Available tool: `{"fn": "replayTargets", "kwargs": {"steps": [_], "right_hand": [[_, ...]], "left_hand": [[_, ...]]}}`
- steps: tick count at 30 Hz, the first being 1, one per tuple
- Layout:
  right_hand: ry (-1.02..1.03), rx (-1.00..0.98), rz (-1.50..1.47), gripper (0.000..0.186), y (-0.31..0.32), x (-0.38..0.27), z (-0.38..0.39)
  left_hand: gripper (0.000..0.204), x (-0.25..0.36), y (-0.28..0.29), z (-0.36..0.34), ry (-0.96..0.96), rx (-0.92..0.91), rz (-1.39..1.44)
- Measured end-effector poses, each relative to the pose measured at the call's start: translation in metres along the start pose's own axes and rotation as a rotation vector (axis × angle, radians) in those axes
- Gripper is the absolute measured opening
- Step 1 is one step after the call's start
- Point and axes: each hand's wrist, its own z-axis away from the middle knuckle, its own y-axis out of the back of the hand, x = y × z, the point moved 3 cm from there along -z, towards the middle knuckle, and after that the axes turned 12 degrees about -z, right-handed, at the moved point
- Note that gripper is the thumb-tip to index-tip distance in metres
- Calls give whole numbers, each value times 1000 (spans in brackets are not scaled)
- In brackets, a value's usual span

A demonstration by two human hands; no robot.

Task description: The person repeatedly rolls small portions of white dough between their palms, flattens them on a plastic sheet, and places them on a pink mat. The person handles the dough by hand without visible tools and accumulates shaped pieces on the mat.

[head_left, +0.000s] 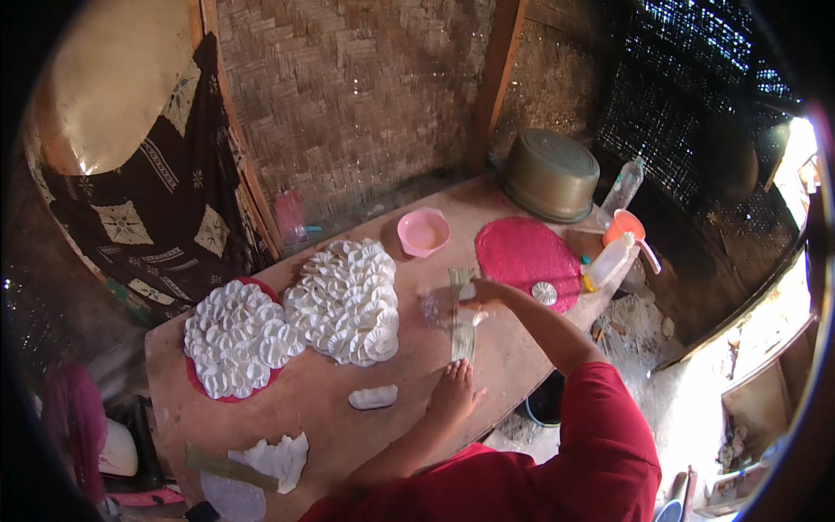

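Observation:
A green, ribbed strip, perhaps leaf (462,335), lies lengthwise on the table in front of me. My left hand (456,391) rests flat at its near end, fingers stretched out and fingertips touching it. Over its far half, my right hand (478,298) is bent with its fingers closed. White material shows beside those fingers; its exact kind is partly hidden. Left of the strip, a clear round sheet (435,306) lies on the table. A white oblong lump, like dough (373,398), sits left of my left hand. One white pleated round (544,293) lies on a red round mat (526,254).
Many white pleated rounds (344,300) cover the table's left part, some on another red mat (196,374). A pink bowl (424,232), large metal pot (550,174), orange dipper (624,228) and bottle (609,261) stand farther back. White dough (283,459) lies near left.

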Motion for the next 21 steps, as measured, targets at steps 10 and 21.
{"fn": "replayTargets", "kwargs": {"steps": [10, 21], "right_hand": [[120, 542, 221, 93, -51, 2, 60], [-33, 513, 230, 87, 15, 23, -8]], "left_hand": [[68, 0, 2, 0, -18, 12, -56], [68, -1, -4, -1, -10, -10, 61]]}}
